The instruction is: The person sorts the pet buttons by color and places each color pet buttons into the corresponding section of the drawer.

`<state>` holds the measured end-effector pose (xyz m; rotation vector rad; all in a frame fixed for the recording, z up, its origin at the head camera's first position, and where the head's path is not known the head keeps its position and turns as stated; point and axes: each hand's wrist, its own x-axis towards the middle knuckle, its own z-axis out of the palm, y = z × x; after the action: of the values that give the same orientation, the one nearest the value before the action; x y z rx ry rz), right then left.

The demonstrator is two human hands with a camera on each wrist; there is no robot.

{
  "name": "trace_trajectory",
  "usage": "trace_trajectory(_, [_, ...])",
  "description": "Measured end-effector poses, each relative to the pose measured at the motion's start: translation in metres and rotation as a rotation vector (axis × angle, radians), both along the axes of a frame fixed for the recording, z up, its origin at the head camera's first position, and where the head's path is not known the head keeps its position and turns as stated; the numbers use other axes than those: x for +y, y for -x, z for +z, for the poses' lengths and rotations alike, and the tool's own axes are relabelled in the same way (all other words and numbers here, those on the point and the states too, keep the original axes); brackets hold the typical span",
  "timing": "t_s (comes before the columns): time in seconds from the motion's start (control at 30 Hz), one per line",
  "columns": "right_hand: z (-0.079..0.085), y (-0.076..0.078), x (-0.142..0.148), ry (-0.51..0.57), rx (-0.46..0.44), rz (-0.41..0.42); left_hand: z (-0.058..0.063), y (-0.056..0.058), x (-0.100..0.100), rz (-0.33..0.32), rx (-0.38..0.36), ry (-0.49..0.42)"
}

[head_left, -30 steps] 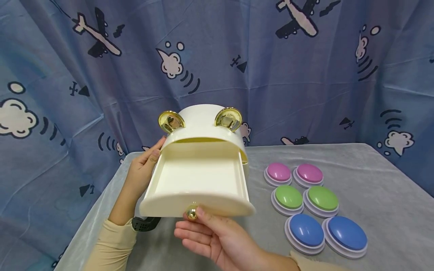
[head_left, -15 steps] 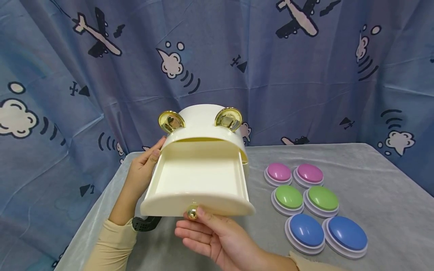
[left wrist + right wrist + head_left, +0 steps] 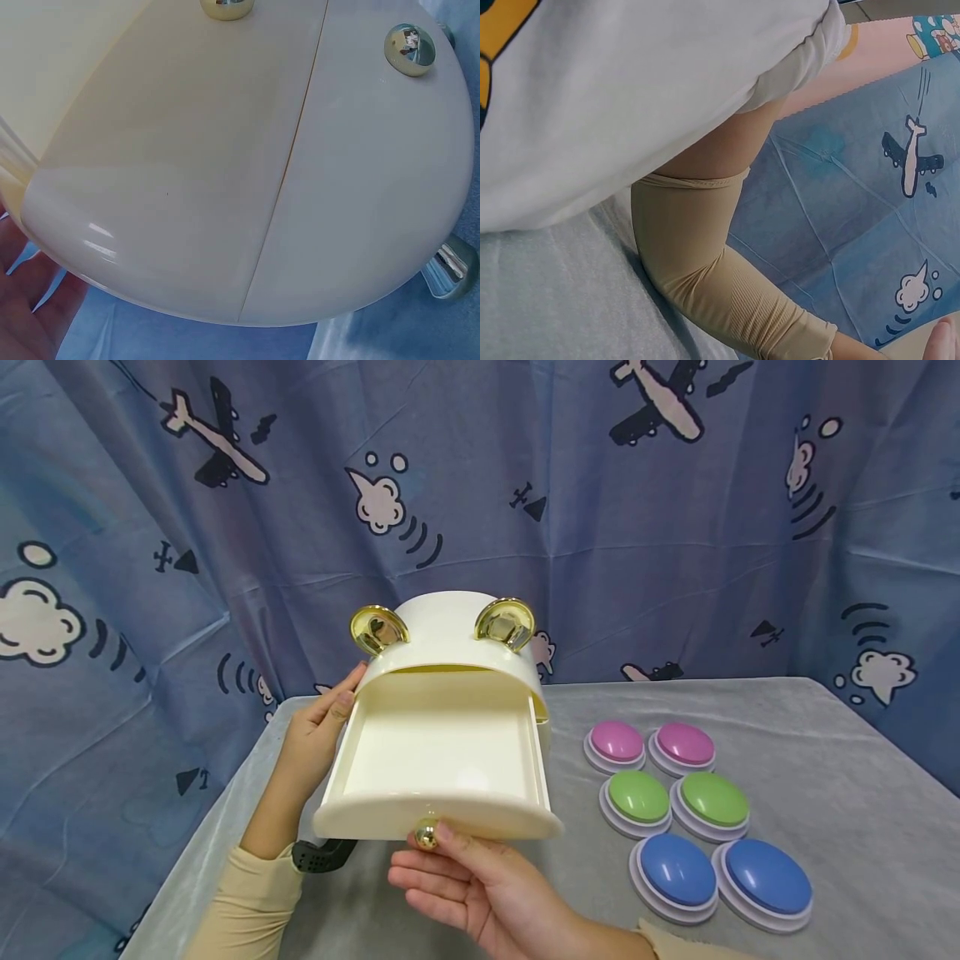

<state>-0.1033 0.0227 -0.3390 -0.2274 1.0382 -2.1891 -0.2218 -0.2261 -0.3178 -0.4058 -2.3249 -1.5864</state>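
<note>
A white, round-topped drawer box (image 3: pixel 450 627) with two gold ears stands in the middle of the head view. Its upper drawer (image 3: pixel 438 752) is pulled out, with its bare inside showing. My right hand (image 3: pixel 495 881) pinches the gold knob (image 3: pixel 426 835) between thumb and index finger, the other fingers extended below. Against the box's left side, my left hand (image 3: pixel 318 727) rests with extended fingers. The left wrist view shows the curved white front, its seam, a lower gold knob (image 3: pixel 411 51) and spread fingers (image 3: pixel 64 304) by the edge.
On the grey cloth-covered table (image 3: pixel 847 760), right of the box, stand paired dome buttons: pink (image 3: pixel 617 742), green (image 3: pixel 637 797) and blue (image 3: pixel 678 870). A blue patterned curtain (image 3: pixel 480 468) hangs behind. A black wristband (image 3: pixel 324 856) circles the left wrist.
The drawer front and its knob have shifted very slightly inward and to the right, together with my right hand. My left hand stays at the box's side.
</note>
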Motion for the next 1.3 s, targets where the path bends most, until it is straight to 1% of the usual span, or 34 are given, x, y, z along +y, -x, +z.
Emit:
trace_trajectory(0.3, [-0.003,0.001,0.0,-0.003,0.007,-0.002,0.0,0.0,0.0,0.002,-0.006,0.01])
trace_trajectory(0.4, [-0.004,0.002,0.001,-0.007,0.032,0.018,0.0,0.001,-0.001,-0.001,-0.009,0.007])
trace_trajectory(0.53, [-0.004,0.002,0.006,-0.05,0.083,0.08,0.0,0.0,-0.001,-0.003,-0.013,0.006])
trace_trajectory(0.67, [0.003,0.0,0.019,-0.066,0.12,0.173,0.0,0.0,-0.001,0.003,-0.015,0.01])
trace_trajectory(0.77, [0.012,-0.002,0.032,-0.026,0.176,0.229,0.001,0.0,-0.001,0.002,-0.018,0.012])
trace_trajectory(0.87, [0.02,-0.002,0.045,0.029,0.256,0.23,0.001,0.0,-0.001,-0.001,-0.02,0.01])
trace_trajectory(0.9, [0.022,-0.002,0.051,0.047,0.282,0.213,0.002,0.0,-0.001,0.001,-0.021,0.009])
trace_trajectory(0.97, [0.024,0.0,0.061,0.107,0.374,0.164,0.002,0.0,-0.001,0.001,-0.022,0.006])
trace_trajectory(1.07, [0.027,0.004,0.078,0.181,0.525,0.07,0.001,0.001,-0.001,-0.003,-0.024,0.005])
trace_trajectory(1.13, [0.028,0.009,0.088,0.223,0.654,0.004,0.0,0.002,-0.001,-0.009,-0.026,0.002])
trace_trajectory(1.2, [0.03,0.013,0.098,0.205,0.729,-0.071,0.0,0.002,-0.001,-0.015,-0.027,-0.001])
trace_trajectory(1.3, [0.035,0.022,0.109,0.152,0.779,-0.185,0.0,0.002,-0.001,-0.017,-0.025,-0.009])
